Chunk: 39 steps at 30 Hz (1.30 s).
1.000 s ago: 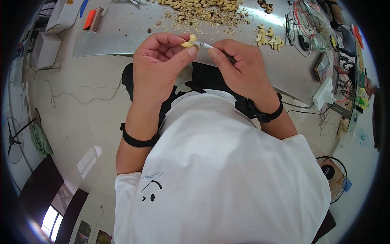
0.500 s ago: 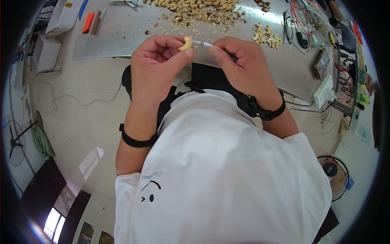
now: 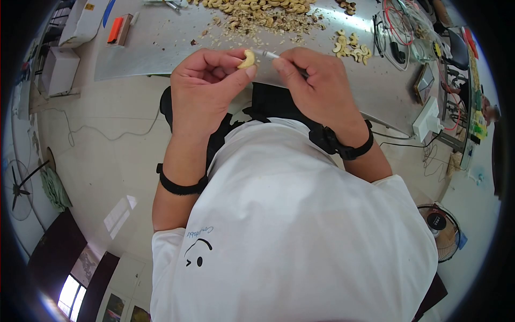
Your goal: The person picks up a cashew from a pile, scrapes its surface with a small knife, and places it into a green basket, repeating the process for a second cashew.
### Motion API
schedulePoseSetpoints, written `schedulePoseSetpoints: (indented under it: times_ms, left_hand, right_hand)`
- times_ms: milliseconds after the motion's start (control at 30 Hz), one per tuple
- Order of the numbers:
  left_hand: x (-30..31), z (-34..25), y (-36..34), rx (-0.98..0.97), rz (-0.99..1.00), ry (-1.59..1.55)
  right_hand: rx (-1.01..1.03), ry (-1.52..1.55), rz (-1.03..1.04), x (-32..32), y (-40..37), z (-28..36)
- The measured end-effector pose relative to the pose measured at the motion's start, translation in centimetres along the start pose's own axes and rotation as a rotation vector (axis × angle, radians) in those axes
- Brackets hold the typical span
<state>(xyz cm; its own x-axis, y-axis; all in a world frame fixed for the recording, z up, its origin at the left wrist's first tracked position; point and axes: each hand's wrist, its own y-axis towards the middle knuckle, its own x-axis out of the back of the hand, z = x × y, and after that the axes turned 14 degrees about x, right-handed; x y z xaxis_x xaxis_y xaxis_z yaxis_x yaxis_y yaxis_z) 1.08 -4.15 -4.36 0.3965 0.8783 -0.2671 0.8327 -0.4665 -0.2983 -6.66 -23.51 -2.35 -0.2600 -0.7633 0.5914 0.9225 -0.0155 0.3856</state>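
Observation:
Over the front edge of the metal table, my left hand [image 3: 206, 88] pinches a pale, curved cashew [image 3: 247, 59] between thumb and fingers. My right hand [image 3: 316, 80] is closed around a slim, light-coloured tool [image 3: 270, 55], its thin tip pointing left toward the nut. Whether tip and nut touch is too small to tell. Beyond my hands lies a large pile of cashews [image 3: 257, 6], with broken skins and crumbs [image 3: 268, 22] on its near side. A small group of pale cashews [image 3: 351, 47] rests to the right.
The metal table [image 3: 145, 59] carries an orange-topped block [image 3: 115, 30] at left, and cables [image 3: 398, 32] and a phone-like device [image 3: 424, 83] at right. A white power strip [image 3: 427, 119] sits at the right edge. Part of another person [image 3: 491, 112] shows at far right.
The tool in my right hand has shifted slightly left and up, and its tip looks more blurred. My left hand still pinches the cashew, now turned a little.

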Motion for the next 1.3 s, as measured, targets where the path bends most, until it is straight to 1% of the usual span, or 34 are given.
schedulePoseSetpoints:
  times_ms: [67,167,267,300,467,567,667,767,900,967,1067,1167,1300]
  left_hand:
    - [-0.1,-0.2,-0.2,-0.004,0.012,0.002]
    - [-0.2,-0.1,-0.2,0.009,-0.015,-0.002]
    - [-0.4,-0.1,-0.1,0.015,-0.031,-0.052]
    - [-0.4,0.0,-0.1,0.014,-0.034,-0.075]
    - [0.1,0.2,0.0,0.051,0.032,-0.187]
    - [-0.1,0.1,-0.2,0.070,0.075,-0.238]
    - [0.2,0.1,-0.2,0.088,0.088,-0.262]
    - [0.8,0.3,0.1,0.128,0.123,-0.337]
    - [1.3,0.7,0.4,0.157,0.203,-0.425]
    - [1.5,1.0,0.5,0.155,0.221,-0.430]
    - [1.0,0.9,0.4,0.145,0.217,-0.409]
    - [0.9,0.8,0.4,0.131,0.204,-0.388]
    - [0.8,0.7,0.4,0.077,0.218,-0.364]
  right_hand:
    - [-0.076,-0.002,-0.052,-0.1,0.0,-0.3]
    - [0.005,-0.002,0.010,0.6,0.2,-0.2]
    - [0.004,0.138,0.030,0.4,-0.1,0.2]
    - [0.012,0.127,0.036,0.3,-0.1,0.1]
    - [0.033,0.082,0.057,0.0,-0.2,0.3]
    - [0.005,0.023,-0.023,-0.4,-0.1,0.0]
    - [-0.054,0.074,-0.032,-0.2,-0.1,0.1]
    - [-0.047,0.114,-0.009,0.0,-0.2,0.2]
    - [-0.033,0.141,-0.033,-0.2,-0.2,0.2]
    - [-0.015,0.114,-0.032,-0.1,-0.1,0.3]
    - [-0.026,0.156,-0.036,-0.3,-0.2,0.2]
    - [-0.043,0.139,-0.008,-0.2,-0.2,0.0]
    - [-0.092,0.189,-0.023,-0.3,-0.2,-0.1]
